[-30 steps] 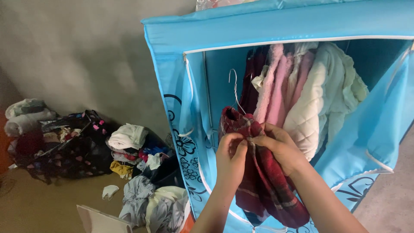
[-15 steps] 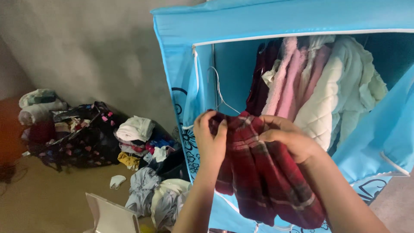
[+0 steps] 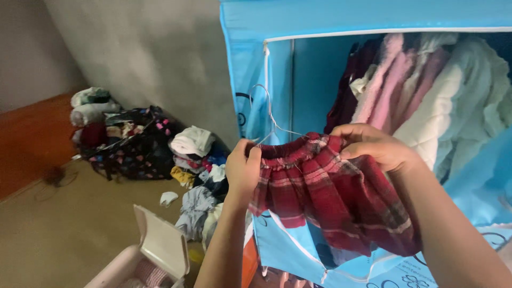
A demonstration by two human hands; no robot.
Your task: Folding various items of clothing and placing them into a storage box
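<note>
The red plaid skirt (image 3: 325, 197) had a gathered elastic waistband and white and dark check lines, and it was held up in front of the open blue fabric wardrobe (image 3: 250, 64), hanging off a thin wire hanger (image 3: 269, 114). The hanger's lower bar was tucked inside the waistband, so I couldn't see most of it, only the hook and shoulders. The skirt's hem ran behind the right forearm, partly hidden. The left hand (image 3: 242, 170) had its fingers pinched on the left end of the waistband, knuckles toward the camera. The right hand (image 3: 373, 146) gripped the right end from above, fingers curled over the fabric. Pink and white coats (image 3: 421, 90) hung inside, a bit blurry. A clothes pile (image 3: 192, 160) sat on the floor.
</note>
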